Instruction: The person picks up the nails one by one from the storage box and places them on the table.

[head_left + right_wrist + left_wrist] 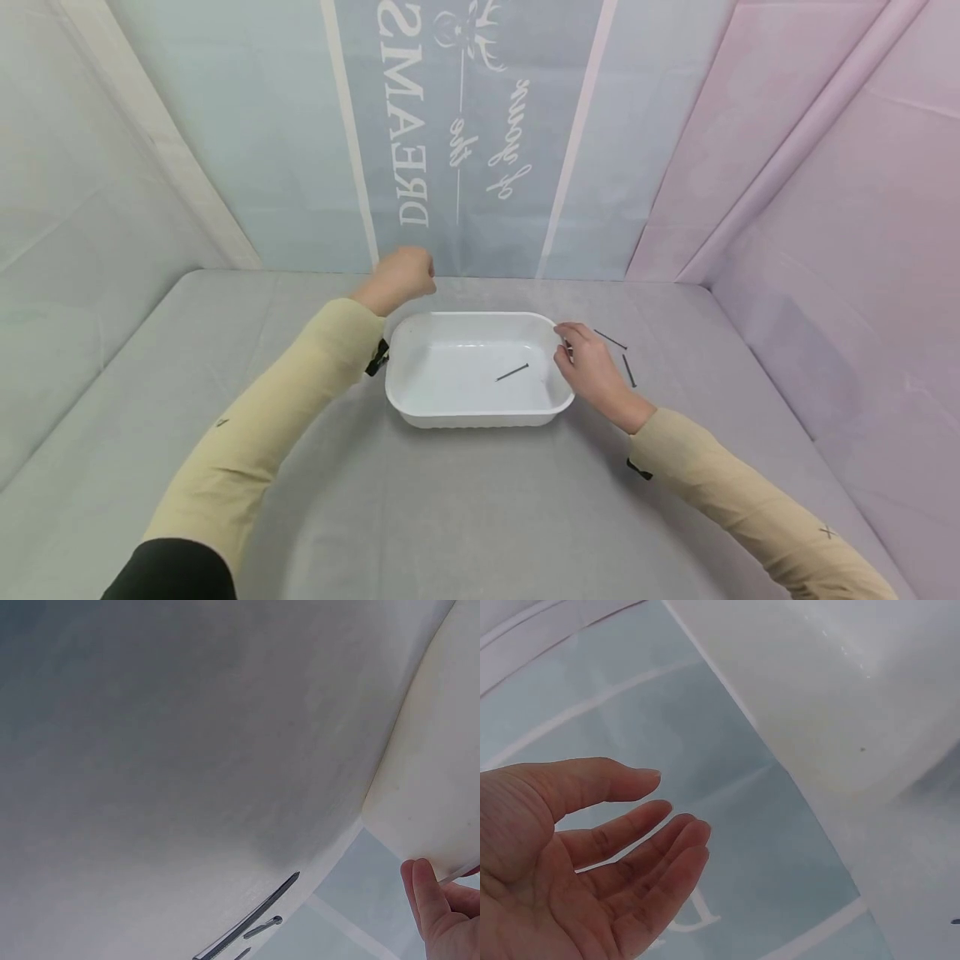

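Note:
A white rectangular dish point(442, 412) with rounded corners stands on the grey surface, one dark nail point(512, 372) lying inside it. My right hand point(596, 375) is at the dish's right end; in the right wrist view its fingers point(426, 892) lie under the rim, with the thumb mostly hidden on the other side, so it pinches the rim. Beyond the dish's far left corner, my left hand point(401, 277) hangs in the air. Its fingers point(660, 889) are loosely bent and hold nothing.
Right of the dish lie two loose nails, a farther nail point(611, 339) and a nearer nail point(629, 371). The right wrist view also shows part of another nail point(243, 953). A printed cloth wall point(480, 242) rises behind, and a pinkish wall point(847, 250) stands at right.

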`<state>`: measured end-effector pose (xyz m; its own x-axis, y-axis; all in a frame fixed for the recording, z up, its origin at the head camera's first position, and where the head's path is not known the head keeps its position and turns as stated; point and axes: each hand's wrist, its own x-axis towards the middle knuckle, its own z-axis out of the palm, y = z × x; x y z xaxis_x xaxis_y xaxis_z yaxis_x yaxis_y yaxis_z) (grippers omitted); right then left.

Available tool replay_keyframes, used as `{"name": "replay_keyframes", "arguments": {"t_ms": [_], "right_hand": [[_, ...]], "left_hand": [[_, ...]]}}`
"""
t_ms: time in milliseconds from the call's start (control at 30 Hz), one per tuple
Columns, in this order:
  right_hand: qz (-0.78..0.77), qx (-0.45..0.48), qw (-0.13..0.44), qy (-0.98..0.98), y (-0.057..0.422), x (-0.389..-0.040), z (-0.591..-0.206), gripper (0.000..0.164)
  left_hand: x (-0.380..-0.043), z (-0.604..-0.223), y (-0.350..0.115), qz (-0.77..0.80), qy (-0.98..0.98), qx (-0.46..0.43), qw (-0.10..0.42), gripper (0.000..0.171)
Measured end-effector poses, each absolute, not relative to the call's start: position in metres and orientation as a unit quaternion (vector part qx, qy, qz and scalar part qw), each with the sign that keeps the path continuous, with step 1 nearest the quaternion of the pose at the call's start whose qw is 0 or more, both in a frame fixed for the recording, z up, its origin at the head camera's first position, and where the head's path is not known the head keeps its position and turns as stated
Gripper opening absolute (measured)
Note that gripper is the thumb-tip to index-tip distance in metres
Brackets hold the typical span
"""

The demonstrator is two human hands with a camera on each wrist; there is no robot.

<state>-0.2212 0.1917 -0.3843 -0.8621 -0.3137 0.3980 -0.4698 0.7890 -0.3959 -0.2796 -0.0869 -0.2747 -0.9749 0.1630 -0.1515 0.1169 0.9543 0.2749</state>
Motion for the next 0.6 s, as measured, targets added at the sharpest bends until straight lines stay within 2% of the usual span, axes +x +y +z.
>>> {"name": "replay_keyframes", "arguments": {"t_ms": [100,233,400,500,600], "right_hand": [[0.248,0.202,0.155,-0.935,0.188,-0.217,-0.383,0.031],[0.249,0.200,0.155,-0.935,0.187,-0.216,-0.383,0.031],[0.246,0.195,0.153,-0.937,0.186,-0.215,-0.383,0.031],[0.245,0.194,0.153,-0.938,0.186,-0.215,-0.384,0.031],[0.246,0.194,0.154,-0.937,0.185,-0.214,-0.385,0.031]], "left_hand": [[-0.278,-0.272,-0.082,0.121,0.985,0.088,0.082,0.005],[-0.275,-0.269,-0.073,0.108,0.986,0.099,0.076,0.015],[-0.272,-0.268,-0.064,0.103,0.986,0.108,0.078,0.017],[-0.271,-0.268,-0.058,0.098,0.985,0.114,0.088,0.014],[-0.269,-0.268,-0.053,0.090,0.984,0.122,0.089,0.004]]}}
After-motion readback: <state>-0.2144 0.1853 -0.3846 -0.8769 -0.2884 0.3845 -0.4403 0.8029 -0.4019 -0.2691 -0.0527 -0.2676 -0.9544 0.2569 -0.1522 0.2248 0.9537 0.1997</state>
